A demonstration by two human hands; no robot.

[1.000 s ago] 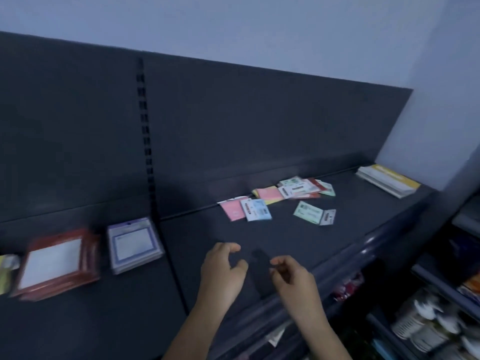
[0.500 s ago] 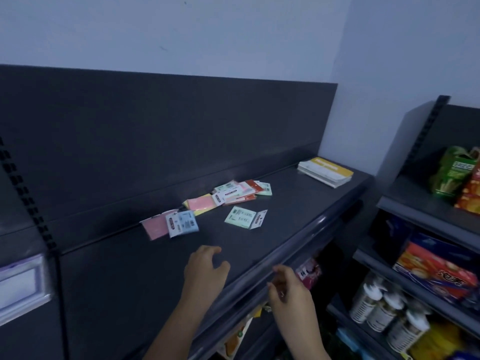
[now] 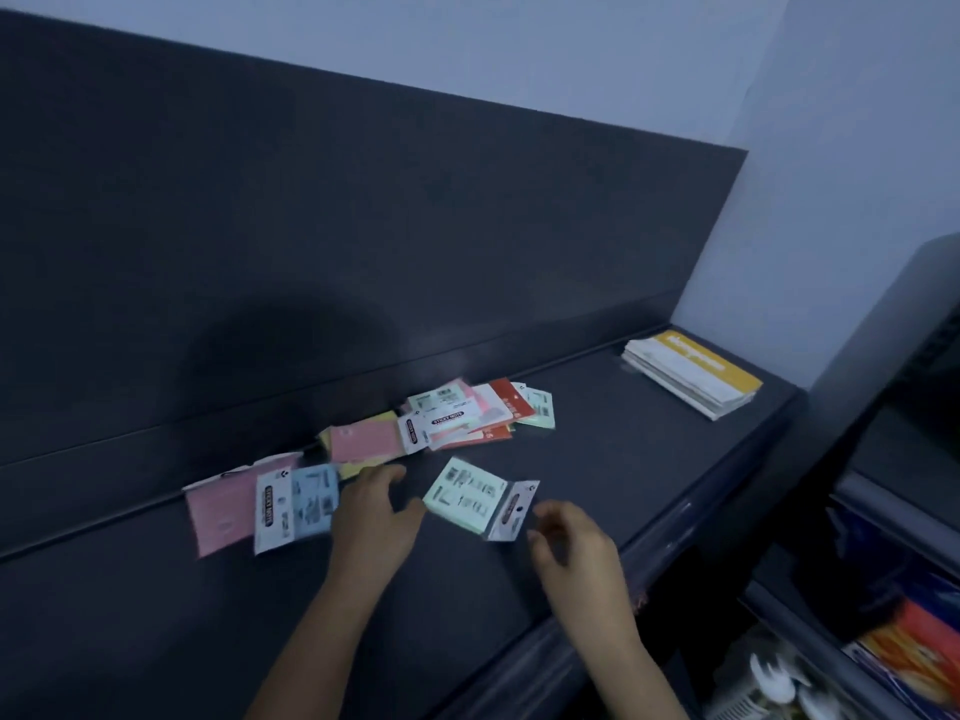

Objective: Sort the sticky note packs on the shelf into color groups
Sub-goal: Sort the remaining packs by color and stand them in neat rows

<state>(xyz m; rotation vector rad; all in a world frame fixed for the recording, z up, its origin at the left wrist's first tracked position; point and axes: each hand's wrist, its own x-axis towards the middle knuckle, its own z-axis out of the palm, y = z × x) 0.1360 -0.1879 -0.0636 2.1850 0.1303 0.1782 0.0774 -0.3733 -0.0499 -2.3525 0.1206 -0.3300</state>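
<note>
- Two hands are hovering low over the dark shelf [image 3: 597, 459], both loosely curled and gripping nothing.
- Left hand [image 3: 374, 517] is sitting between the blue pack [image 3: 304, 504] and the green pack [image 3: 465, 493], thumb just beside the green one's edge.
- Right hand [image 3: 576, 548] is hanging just right of that green pack, near the shelf's front lip.
- Pink pack [image 3: 221, 511] is lying partly under the blue one, and a mixed pile [image 3: 462, 415] is crowding the back wall.
- Bare shelf is stretching right toward a booklet stack [image 3: 691, 374].
</note>
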